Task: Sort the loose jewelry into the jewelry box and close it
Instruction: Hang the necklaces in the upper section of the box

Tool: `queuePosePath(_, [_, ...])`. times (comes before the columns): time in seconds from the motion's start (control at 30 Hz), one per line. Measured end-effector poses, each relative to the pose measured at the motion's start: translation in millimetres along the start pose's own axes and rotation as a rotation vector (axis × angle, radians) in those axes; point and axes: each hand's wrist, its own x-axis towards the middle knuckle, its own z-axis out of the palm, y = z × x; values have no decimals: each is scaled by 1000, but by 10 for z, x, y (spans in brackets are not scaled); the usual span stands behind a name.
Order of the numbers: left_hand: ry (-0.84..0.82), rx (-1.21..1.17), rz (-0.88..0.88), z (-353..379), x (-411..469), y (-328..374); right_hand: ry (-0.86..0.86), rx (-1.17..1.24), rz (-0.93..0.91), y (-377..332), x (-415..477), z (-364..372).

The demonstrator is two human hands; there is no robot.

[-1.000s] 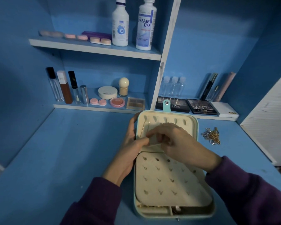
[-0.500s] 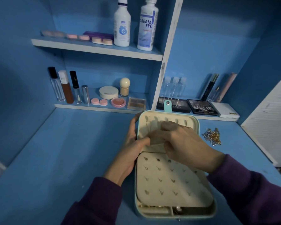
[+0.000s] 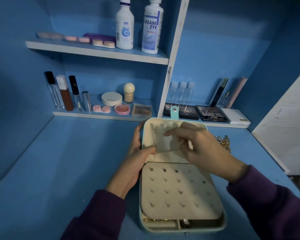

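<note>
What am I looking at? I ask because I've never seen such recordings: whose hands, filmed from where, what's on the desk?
No machine: a person's bare hands, filmed by a camera worn on their head, looking down. A jewelry box lies open on the blue desk. The left hand grips its raised lid by the edge. The right hand reaches into the lid; whether it pinches anything is unclear. A cream earring panel covers most of the box. Loose gold chains lie to the right. Cosmetics stand on shelves behind.
</note>
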Motion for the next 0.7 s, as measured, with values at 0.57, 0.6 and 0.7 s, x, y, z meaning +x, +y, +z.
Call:
queuePosePath(0.57, [48,27,-67,10,1,3,-287,-436,669,1279,-264,-452])
queuePosePath(0.6, [47,27,-67,13,0,2,-290,-450,684,1293,-270,-442])
queuePosePath(0.7, [47,26,-64,7,-2,5,-301,-466,706,1327,-266,-408])
